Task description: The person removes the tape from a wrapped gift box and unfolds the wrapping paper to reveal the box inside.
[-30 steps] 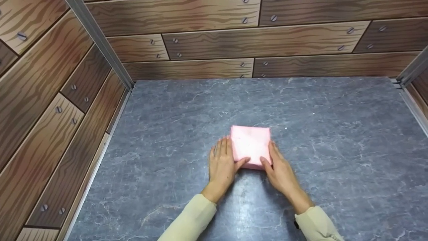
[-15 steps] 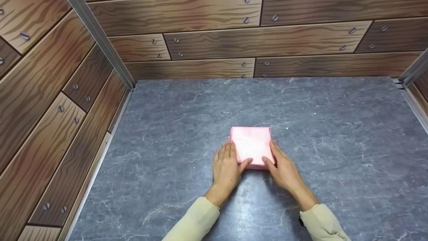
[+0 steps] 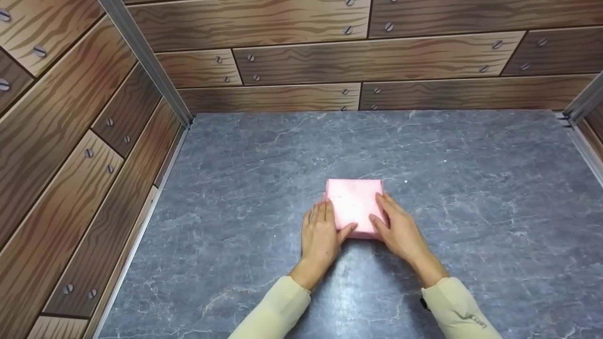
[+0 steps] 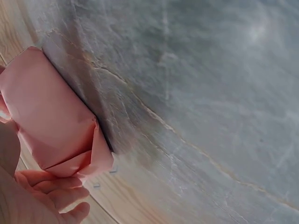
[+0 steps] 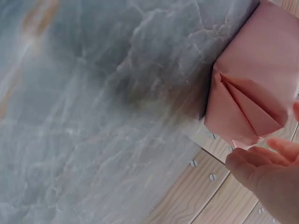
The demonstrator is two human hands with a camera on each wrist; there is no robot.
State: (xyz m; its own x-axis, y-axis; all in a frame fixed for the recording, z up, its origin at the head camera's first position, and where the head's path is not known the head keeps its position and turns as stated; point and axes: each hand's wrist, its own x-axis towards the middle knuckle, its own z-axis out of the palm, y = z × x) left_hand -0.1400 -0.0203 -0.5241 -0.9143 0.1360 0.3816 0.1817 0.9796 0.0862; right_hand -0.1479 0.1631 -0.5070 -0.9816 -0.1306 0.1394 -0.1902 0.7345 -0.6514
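So we've got a pink paper-wrapped box (image 3: 354,202) sitting flat on the grey marbled table (image 3: 235,188), right between two hands. Our left hand (image 3: 320,240) is mostly flat, straight fingers lying together along the box's left side, thumb out over its near edge. Our right hand (image 3: 403,233) is relaxed and spread too, fingertips touching the right edge of the top, thumb resting on top near the front. Neither one's clenched; we're just steadying the box from both sides. In the wrist views we can see creased folded flaps on the left end (image 4: 77,156) and the right end (image 5: 247,102). Pale yellow sleeves (image 3: 278,306) on us, wood-print panels (image 3: 301,61) behind.
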